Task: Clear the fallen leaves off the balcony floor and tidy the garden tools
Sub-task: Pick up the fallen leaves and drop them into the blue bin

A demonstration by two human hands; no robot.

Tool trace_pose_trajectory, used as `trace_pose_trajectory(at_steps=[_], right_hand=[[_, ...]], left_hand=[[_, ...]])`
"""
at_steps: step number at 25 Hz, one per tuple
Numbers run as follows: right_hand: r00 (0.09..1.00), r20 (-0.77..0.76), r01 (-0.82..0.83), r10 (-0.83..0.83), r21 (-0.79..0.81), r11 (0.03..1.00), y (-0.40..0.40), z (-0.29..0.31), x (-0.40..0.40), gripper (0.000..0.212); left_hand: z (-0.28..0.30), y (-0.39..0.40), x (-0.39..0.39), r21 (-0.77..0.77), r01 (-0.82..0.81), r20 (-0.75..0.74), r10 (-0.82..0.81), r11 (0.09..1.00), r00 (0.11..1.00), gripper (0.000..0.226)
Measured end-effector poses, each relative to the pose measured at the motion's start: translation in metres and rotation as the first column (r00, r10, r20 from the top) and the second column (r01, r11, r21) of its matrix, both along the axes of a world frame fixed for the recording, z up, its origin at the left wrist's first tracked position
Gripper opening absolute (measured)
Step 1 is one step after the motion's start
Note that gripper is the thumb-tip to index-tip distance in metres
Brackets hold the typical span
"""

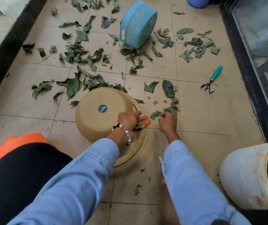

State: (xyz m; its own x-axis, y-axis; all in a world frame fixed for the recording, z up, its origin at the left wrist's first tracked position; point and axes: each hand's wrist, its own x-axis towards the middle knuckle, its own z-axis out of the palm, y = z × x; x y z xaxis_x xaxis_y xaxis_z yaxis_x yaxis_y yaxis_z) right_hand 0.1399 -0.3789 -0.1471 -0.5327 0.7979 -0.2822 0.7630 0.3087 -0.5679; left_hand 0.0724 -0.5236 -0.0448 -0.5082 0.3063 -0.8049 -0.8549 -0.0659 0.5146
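Green fallen leaves (79, 54) lie scattered over the beige tiled balcony floor (203, 120). My left hand (130, 120) grips a bunch of leaves (138, 125) beside an upturned tan plastic pot (97, 117). My right hand (168, 121) reaches down to a small pile of leaves (156, 114) just to the right, fingers curled at them. A hand rake with a teal handle (212, 79) lies on the tiles at the right. A blue woven basket (137, 24) stands tipped on its side at the back.
A white ribbed planter (243, 176) stands at the lower right. An orange object (21, 140) shows at the lower left behind my dark-clad knee. A glass door with a dark frame (250, 78) runs along the right; a dark kerb (8, 46) runs along the left.
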Motion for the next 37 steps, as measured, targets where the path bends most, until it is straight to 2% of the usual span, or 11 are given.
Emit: trace_pose_trajectory(at_steps=[3, 7, 9, 13, 19, 22, 26, 28, 31, 35, 37], right_hand=[[0.844, 0.281, -0.494, 0.457, 0.073, 0.866, 0.004, -0.045, -0.011, 0.049], [0.826, 0.308, -0.559, 0.473, 0.332, 0.76, -0.006, -0.064, -0.009, 0.032], [0.893, 0.194, -0.449, 0.405, 0.341, 0.826, 0.002, -0.059, -0.004, 0.026], [0.975, -0.15, 0.184, -0.167, 0.109, 0.977, 0.045, -0.034, -0.004, 0.035], [0.937, 0.299, -0.26, 0.183, 0.244, 0.934, 0.046, -0.049, -0.002, 0.034], [0.99, 0.141, -0.053, 0.015, 0.27, 0.961, 0.018, -0.05, 0.009, 0.025], [0.884, -0.233, 0.374, -0.405, -0.166, 0.912, -0.02, 0.0, 0.024, 0.023], [0.785, -0.415, 0.231, -0.46, -0.493, 0.838, -0.04, 0.036, 0.033, 0.025], [0.786, -0.53, -0.003, -0.318, -0.518, 0.855, -0.071, 0.078, 0.033, 0.031], [0.948, -0.296, -0.107, 0.115, 0.044, 0.993, -0.1, 0.079, 0.022, 0.025], [0.948, -0.148, -0.272, 0.28, 0.073, 0.959, -0.091, 0.072, 0.031, 0.021]], left_hand=[[-0.005, -0.003, -0.004, -0.019, 0.036, -0.021, -0.036, 0.999, 0.999, 0.03], [-0.01, -0.007, -0.006, -0.044, 0.141, -0.06, -0.143, 0.989, 0.988, 0.037], [-0.007, -0.007, -0.005, -0.027, 0.179, -0.062, -0.18, 0.984, 0.982, 0.036], [-0.004, -0.001, -0.004, -0.019, 0.206, -0.071, -0.207, 0.978, 0.976, 0.025], [-0.016, 0.004, 0.0, -0.078, 0.238, -0.125, -0.247, 0.968, 0.961, 0.019], [-0.018, 0.005, 0.001, -0.065, 0.246, -0.114, -0.252, 0.967, 0.961, 0.018], [-0.018, 0.008, 0.009, -0.078, 0.275, -0.125, -0.283, 0.958, 0.951, 0.028], [-0.023, 0.009, 0.012, -0.126, 0.265, -0.16, -0.283, 0.956, 0.946, 0.031], [-0.019, 0.013, 0.017, -0.097, 0.231, -0.158, -0.244, 0.968, 0.957, 0.037], [-0.016, 0.012, 0.016, -0.084, 0.155, -0.054, -0.159, 0.984, 0.986, 0.046], [-0.02, 0.01, 0.016, -0.133, 0.165, -0.086, -0.178, 0.977, 0.98, 0.039]])
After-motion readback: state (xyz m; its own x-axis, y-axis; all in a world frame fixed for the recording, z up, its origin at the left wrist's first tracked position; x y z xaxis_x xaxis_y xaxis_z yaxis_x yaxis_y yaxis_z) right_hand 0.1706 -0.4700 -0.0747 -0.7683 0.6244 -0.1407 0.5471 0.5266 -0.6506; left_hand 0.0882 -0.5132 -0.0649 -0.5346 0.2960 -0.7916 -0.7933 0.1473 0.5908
